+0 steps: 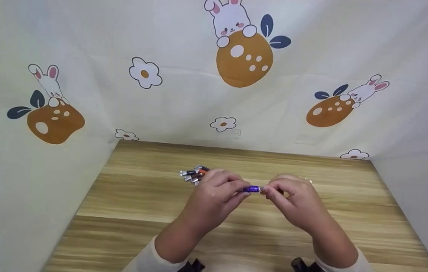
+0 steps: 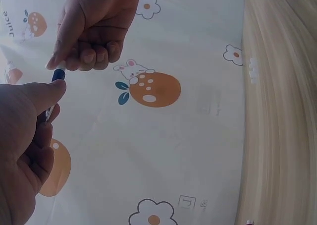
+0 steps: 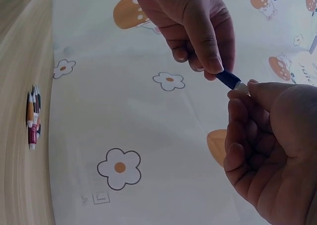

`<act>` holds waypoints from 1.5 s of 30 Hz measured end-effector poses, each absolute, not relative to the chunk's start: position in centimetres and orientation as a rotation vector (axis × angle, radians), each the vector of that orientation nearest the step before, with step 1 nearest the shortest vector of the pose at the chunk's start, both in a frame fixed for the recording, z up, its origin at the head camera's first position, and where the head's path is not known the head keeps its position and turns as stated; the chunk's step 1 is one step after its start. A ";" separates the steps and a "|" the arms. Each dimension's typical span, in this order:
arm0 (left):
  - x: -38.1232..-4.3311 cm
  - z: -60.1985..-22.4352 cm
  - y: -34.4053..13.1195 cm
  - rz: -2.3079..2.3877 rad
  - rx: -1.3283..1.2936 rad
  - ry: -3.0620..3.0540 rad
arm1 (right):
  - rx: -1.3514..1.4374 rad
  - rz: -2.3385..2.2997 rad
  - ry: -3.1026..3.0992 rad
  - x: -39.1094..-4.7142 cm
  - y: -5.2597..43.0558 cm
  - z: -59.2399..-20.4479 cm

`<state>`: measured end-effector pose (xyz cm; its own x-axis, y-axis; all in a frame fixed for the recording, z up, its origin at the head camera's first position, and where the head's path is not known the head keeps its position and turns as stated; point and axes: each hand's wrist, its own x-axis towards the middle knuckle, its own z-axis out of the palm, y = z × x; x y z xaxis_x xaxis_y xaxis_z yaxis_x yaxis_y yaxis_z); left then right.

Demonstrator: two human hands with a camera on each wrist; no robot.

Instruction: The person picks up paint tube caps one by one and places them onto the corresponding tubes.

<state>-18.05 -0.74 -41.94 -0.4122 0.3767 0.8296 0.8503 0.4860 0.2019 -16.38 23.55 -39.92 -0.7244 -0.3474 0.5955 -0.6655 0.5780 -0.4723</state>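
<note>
A small purple-blue paint tube (image 1: 252, 189) is held above the table between my two hands. My left hand (image 1: 216, 192) pinches the tube's body between thumb and fingers, covering its rear end; a silvery part shows below the thumb in the left wrist view. At the other end, my right hand (image 1: 297, 198) pinches the small white cap (image 3: 241, 87) with thumb and forefinger, the other fingers curled. Whether the cap is loose from the tube cannot be told. Beyond my left hand lies a pile of paint tubes (image 1: 190, 173), in dark, orange and brown colours with silvery ends.
Small white pieces (image 2: 253, 70) lie on the wood-grain table (image 1: 131, 196), mostly hidden behind my right hand in the head view. A pale cloth (image 1: 176, 102) printed with rabbits, fruit and flowers rises around the table's back and sides.
</note>
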 end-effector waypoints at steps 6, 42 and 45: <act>-18.1 -42.0 -0.8 -0.829 -1.014 -1.999 | 0.801 1.013 -2.391 -16.5 23.6 -40.0; -18.1 -42.0 -0.7 -0.855 -0.979 -2.002 | 0.902 0.962 -2.225 -16.6 23.5 -39.9; -18.1 -42.0 -0.7 -0.857 -0.978 -2.005 | 0.877 0.965 -2.248 -16.6 23.6 -40.0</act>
<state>-18.06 -0.73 -41.99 -0.4410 0.3490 0.8269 0.8389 0.4877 0.2415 -16.55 23.56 -40.02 -0.6450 -0.3505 0.6791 -0.7337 0.5325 -0.4220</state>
